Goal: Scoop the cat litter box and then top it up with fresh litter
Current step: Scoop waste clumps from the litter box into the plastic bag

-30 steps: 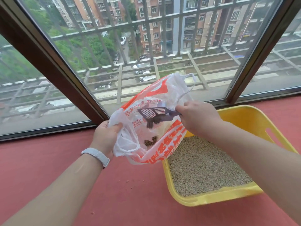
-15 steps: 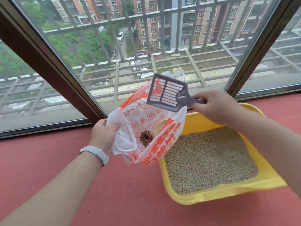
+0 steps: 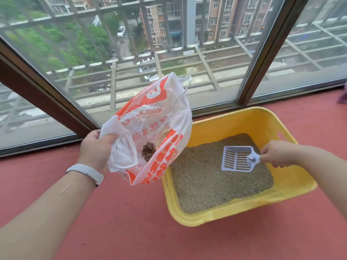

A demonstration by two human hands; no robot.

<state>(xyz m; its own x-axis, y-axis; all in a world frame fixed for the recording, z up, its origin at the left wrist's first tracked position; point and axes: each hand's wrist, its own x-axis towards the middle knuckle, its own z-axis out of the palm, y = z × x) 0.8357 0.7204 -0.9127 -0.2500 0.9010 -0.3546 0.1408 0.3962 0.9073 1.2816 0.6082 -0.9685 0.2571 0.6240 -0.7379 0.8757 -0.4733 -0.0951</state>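
Observation:
A yellow litter box (image 3: 234, 216) sits on the red floor, holding a layer of tan litter (image 3: 216, 181). My left hand (image 3: 95, 149) grips the rim of a white and orange plastic bag (image 3: 161, 117), held up left of the box with its mouth open. Dark brown clumps (image 3: 148, 151) lie inside the bag. My right hand (image 3: 277, 153) holds the handle of a pale slotted scoop (image 3: 236, 161). The scoop hovers just above the litter with nothing in it.
A large window with a dark frame (image 3: 262, 62) and outside bars runs along the far side, close behind the box. A few stray litter grains (image 3: 126, 204) lie on the red floor (image 3: 131, 231). A purple cloth edge (image 3: 342, 96) shows at far right.
My right hand pulled the scoop out of the bag, lifted it, then brought it down to the right over the litter. The bag stays held up by my left hand.

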